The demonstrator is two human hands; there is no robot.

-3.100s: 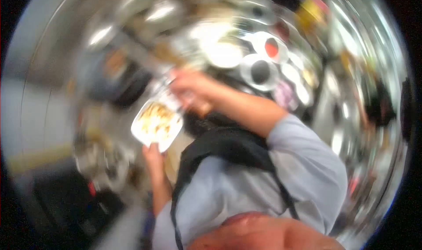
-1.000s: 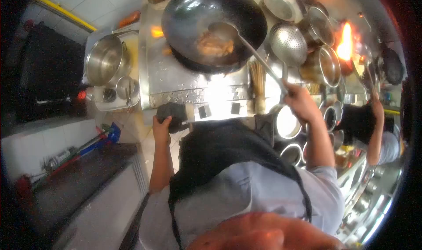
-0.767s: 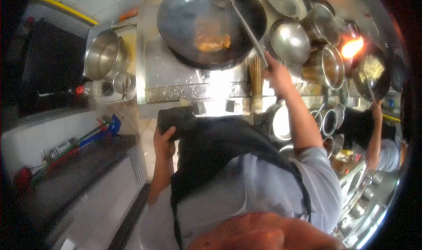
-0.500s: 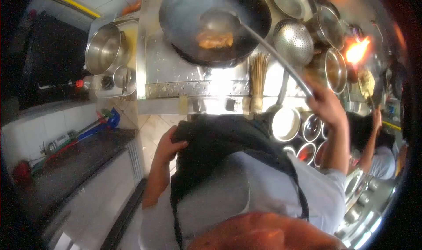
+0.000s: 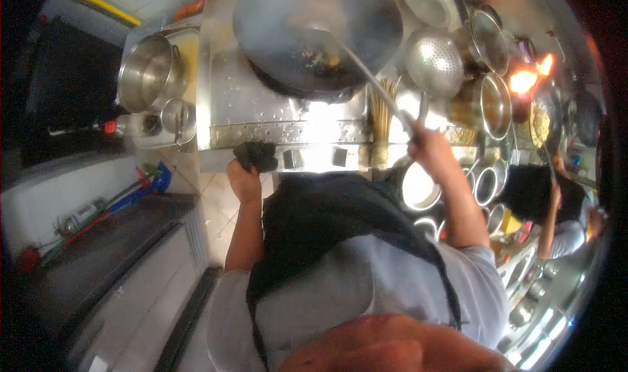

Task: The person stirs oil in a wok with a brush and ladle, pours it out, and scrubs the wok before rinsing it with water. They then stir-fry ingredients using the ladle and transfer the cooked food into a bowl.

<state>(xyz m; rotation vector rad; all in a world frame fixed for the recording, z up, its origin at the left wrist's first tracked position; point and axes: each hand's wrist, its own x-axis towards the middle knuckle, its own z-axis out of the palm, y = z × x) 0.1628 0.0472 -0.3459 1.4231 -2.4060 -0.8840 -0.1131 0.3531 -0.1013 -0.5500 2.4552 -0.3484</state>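
Note:
My right hand (image 5: 430,152) is wrapped round the end of a long-handled ladle (image 5: 374,81). The ladle slants up and left into a dark wok (image 5: 383,42), where steam blurs its bowl. Small bits of food (image 5: 315,59) lie in the wok near the ladle. At the front edge of the stove, my left hand (image 5: 244,184) grips a dark folded cloth (image 5: 256,156), below and left of the wok and apart from it.
A bamboo brush (image 5: 381,120) stands right of the wok, beside a perforated strainer (image 5: 434,63). Pots (image 5: 495,105) and a white bowl (image 5: 420,186) line the right side. Farther right, a co-worker (image 5: 568,231) works near an open flame (image 5: 523,82). A steel pot (image 5: 148,72) sits left.
My left hand has moved up from my apron to the stove edge with the cloth. My right hand has shifted left and the ladle with it. Steam has thickened; the browned food mass no longer shows.

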